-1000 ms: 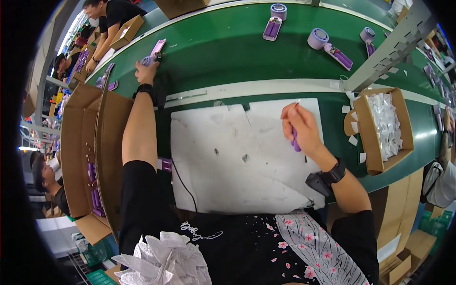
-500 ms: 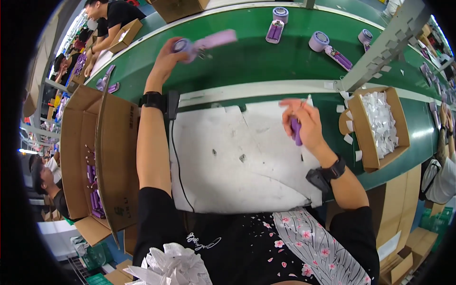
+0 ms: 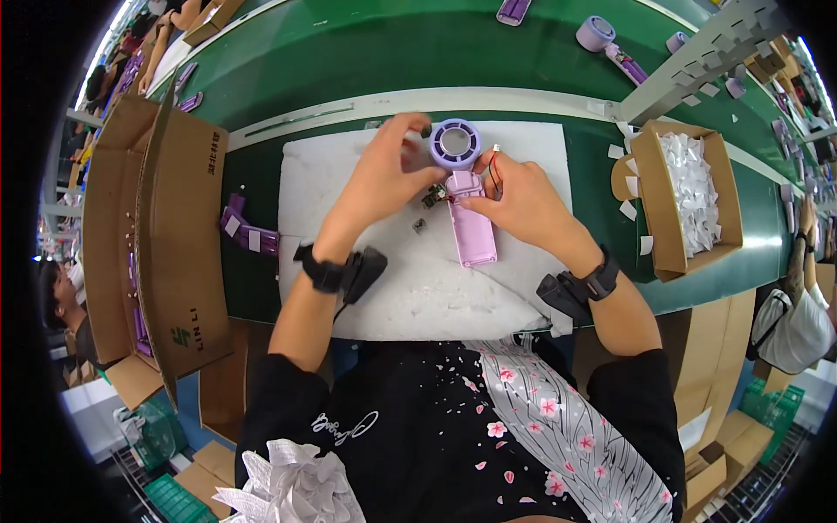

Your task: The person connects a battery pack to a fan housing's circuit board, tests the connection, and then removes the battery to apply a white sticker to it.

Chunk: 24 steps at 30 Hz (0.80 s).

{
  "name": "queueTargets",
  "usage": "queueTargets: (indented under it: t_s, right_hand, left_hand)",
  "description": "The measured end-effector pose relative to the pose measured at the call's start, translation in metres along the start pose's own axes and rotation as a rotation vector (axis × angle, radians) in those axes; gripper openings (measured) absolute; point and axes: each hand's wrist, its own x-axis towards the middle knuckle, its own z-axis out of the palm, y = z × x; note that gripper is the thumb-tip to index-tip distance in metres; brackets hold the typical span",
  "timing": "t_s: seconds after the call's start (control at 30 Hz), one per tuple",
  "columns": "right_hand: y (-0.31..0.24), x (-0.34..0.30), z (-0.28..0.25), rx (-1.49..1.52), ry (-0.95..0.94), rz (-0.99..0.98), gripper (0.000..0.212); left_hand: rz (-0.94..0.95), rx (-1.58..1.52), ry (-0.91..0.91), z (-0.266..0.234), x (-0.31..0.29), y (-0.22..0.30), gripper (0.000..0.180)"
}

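Note:
A handheld fan with a lilac round head (image 3: 455,144) and an open pink handle shell (image 3: 473,234) lies on the white padded sheet in front of me. A small circuit board with wires (image 3: 433,196) sticks out at the left of its neck. My left hand (image 3: 384,179) is open beside the fan head, its thumb close to the board. My right hand (image 3: 521,199) is closed at the fan's neck. From its fingers rises a red and black lead with a white connector (image 3: 496,148). Whether a battery is hidden in that palm I cannot see.
Purple wrapped packs (image 3: 253,237) with white labels lie left of the sheet (image 3: 375,296), beside a tall cardboard box (image 3: 187,253). At right stands a carton of white pieces (image 3: 689,196) near a metal post (image 3: 697,65). More fans (image 3: 597,35) sit on the green belt.
My left hand has brought the fan from over the belt down onto the sheet and released its head. My right hand has moved left to the fan's neck. The view has shifted.

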Motion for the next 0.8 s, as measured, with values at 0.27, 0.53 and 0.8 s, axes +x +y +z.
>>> queueTargets:
  t_s: [0.27,0.53,0.8]
  right_hand:
    - [-0.011,-0.008,-0.003,-0.102,0.109,-0.104,0.025]
    - [-0.022,-0.015,0.0,-0.126,0.028,-0.265,0.018]
    - [-0.03,-0.015,-0.003,0.006,0.043,-0.152,0.015]
  left_hand:
    - [0.052,-0.155,-0.381,-0.005,-0.029,0.009,0.024]
    - [0.124,-0.177,-0.319,-0.002,-0.032,0.002,0.018]
    - [-0.023,-0.243,-0.341,-0.006,-0.034,0.013,0.022]
